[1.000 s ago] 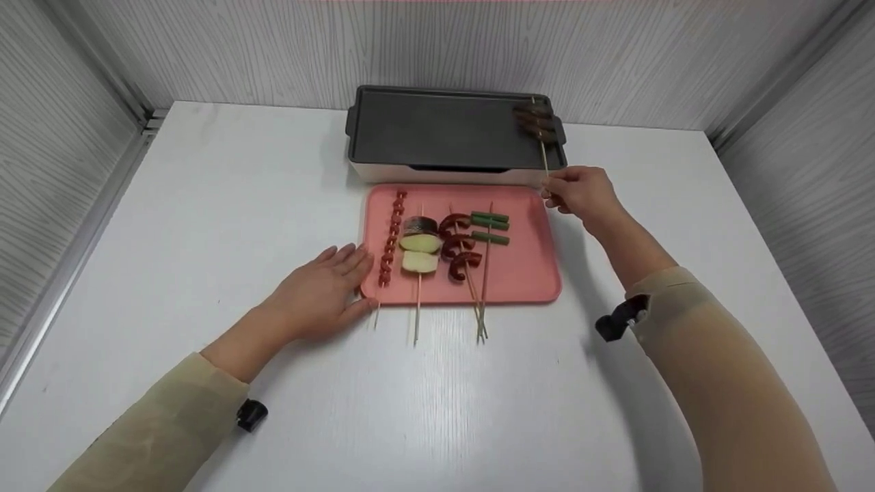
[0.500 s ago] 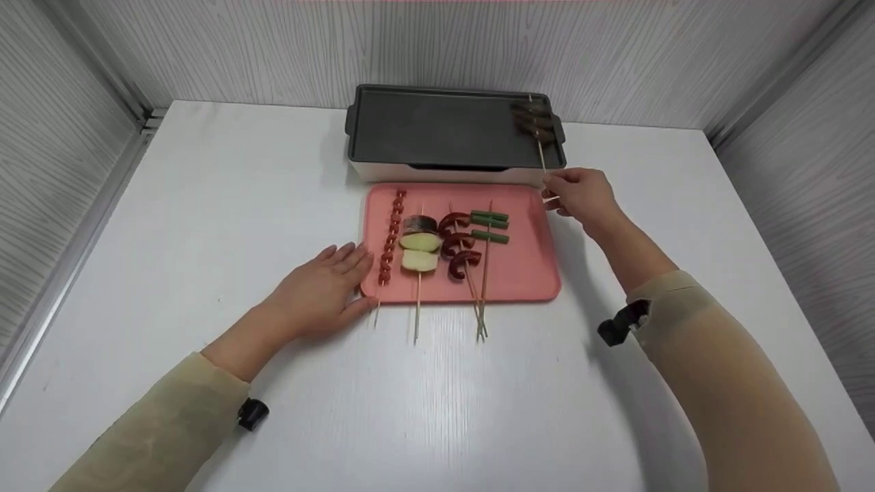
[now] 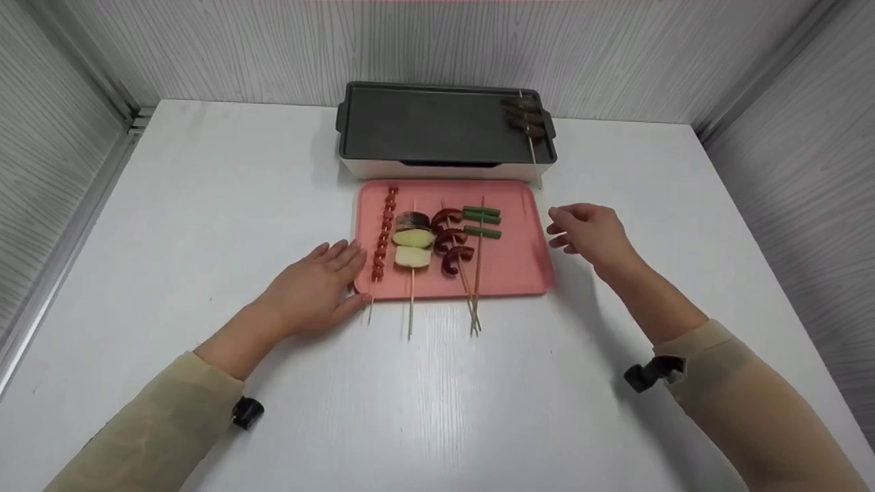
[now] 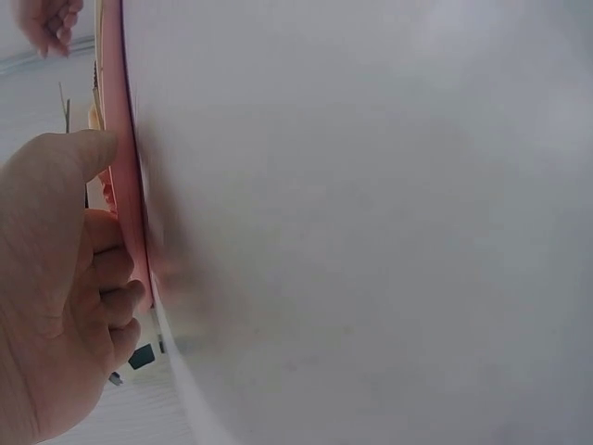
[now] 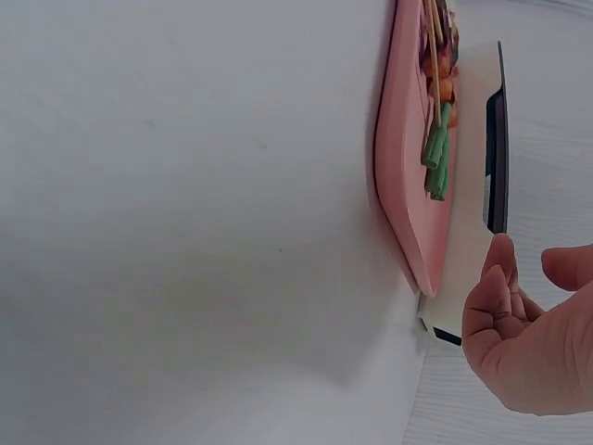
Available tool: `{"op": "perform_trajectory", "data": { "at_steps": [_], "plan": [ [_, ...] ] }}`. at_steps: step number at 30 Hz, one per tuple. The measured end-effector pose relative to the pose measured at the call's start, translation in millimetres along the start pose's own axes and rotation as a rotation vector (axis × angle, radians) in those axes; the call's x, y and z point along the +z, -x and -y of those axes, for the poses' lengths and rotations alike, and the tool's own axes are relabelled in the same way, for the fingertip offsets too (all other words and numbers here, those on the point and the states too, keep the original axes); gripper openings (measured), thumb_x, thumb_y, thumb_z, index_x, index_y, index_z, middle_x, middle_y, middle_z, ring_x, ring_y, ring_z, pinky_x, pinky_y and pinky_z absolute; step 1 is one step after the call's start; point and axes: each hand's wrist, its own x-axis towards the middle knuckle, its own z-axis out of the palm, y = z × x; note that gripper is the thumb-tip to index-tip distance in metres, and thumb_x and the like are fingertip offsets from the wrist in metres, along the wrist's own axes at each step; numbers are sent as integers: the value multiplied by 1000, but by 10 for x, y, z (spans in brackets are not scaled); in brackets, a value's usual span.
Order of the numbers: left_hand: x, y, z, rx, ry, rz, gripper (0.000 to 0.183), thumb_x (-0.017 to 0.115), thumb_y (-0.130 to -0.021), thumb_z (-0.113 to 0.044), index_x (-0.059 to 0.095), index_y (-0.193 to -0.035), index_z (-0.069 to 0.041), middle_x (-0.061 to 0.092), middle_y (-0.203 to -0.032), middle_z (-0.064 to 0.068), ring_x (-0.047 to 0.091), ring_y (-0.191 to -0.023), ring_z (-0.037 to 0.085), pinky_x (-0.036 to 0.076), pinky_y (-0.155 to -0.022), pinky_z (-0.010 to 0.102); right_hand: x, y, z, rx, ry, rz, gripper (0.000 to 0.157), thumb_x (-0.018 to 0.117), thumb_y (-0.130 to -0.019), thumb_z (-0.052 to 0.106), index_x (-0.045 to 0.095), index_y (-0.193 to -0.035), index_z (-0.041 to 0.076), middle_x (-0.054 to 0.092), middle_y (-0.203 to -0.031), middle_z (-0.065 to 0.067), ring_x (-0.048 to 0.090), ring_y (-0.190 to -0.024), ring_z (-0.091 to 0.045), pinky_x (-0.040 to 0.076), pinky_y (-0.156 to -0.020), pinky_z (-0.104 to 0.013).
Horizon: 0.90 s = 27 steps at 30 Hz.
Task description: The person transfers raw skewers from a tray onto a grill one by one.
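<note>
The griddle (image 3: 424, 126) offers room leftward — a brown skewer (image 3: 525, 121) blocks its right.

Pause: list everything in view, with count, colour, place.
Table: 1, white, beneath
Tray: 1, pink, on the table
Griddle: 1, dark grey top, white base, behind tray
Brown skewer: 1, brown, griddle's right end
Bead skewer: 1, red, tray's left
Chunk skewer: 1, pale and dark, next right
Curl skewer: 1, dark red, next right
Green skewer: 1, green, farthest right
Wall panels: 3, grey, around table
Left hand: 1, touching tray's left edge
Right hand: 1, right of tray
Sleeves: 2, beige, forearms
Wrist cameras: 2, black, wrists
</note>
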Motion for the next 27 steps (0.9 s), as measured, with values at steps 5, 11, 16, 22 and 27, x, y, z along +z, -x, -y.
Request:
{"op": "perform_trajectory", "data": {
  "at_steps": [5,11,16,22,27],
  "plan": [
    [-3,11,5,-3,8,-6,76,48,-110,-50,37,-161,6,34,-167,24,28,-157,40,20,-130,53,62,247,-60,25,-23,47,47,63,-107,33,66,-135,-4,73,-112,-14,74,-96,-22,59,-77,-24],
    [-3,6,2,-2,12,-1,76,48,-110,-49,36,-161,6,34,-167,23,28,-157,41,20,-130,54,170,492,-152,73,-49,131,43,67,-106,32,69,-130,-4,73,-108,-12,70,-94,-22,59,-81,-25],
    [4,2,8,-6,8,-1,76,48,-110,-49,37,-161,6,34,-167,23,29,-157,40,21,-130,54,314,602,-227,108,-111,191,40,69,-105,31,71,-126,-2,74,-104,-12,68,-89,-20,59,-81,-27],
    [0,3,6,-2,0,7,76,47,-111,-50,36,-161,6,33,-168,24,27,-158,40,20,-130,54,523,661,-258,124,-158,245,34,69,-105,29,74,-119,-1,75,-99,-9,68,-85,-18,58,-76,-27],
    [-10,3,-6,-2,-3,14,76,46,-111,-49,35,-161,6,32,-168,24,26,-158,40,19,-130,54,667,680,-241,109,-157,272,30,68,-105,27,75,-116,0,76,-100,-11,71,-85,-19,57,-74,-28]
  ]
}}
